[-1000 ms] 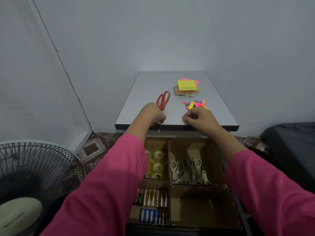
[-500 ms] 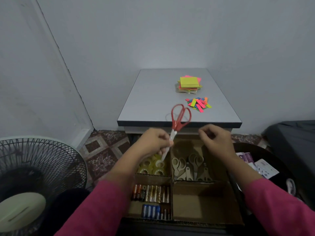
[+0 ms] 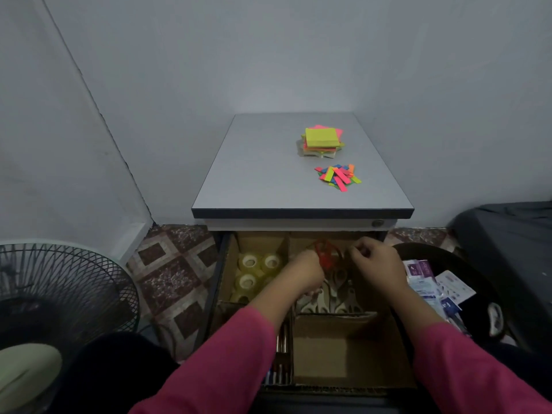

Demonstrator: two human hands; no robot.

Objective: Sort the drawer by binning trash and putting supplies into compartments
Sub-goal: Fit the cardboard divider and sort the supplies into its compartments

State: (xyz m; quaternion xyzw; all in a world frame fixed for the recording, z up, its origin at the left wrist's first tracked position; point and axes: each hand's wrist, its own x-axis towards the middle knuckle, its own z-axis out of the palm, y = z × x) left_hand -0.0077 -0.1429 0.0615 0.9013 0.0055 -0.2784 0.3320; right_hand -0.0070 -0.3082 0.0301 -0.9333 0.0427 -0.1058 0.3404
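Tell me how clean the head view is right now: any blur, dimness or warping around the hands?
Head view: dim, flat room light with no glare; the red scissors between the left hand and right hand are motion-smeared, so the grip is hard to read; the sticky notes on the tabletop look sharp; wide-angle distortion bends the wall edges.

Your red scissors point(image 3: 325, 254) are a motion-blurred smear over the drawer point(image 3: 328, 351), your left sleeve point(image 3: 239, 348) covers most of its batteries point(image 3: 280, 354), and the fan point(image 3: 59, 297) beside it is cropped.
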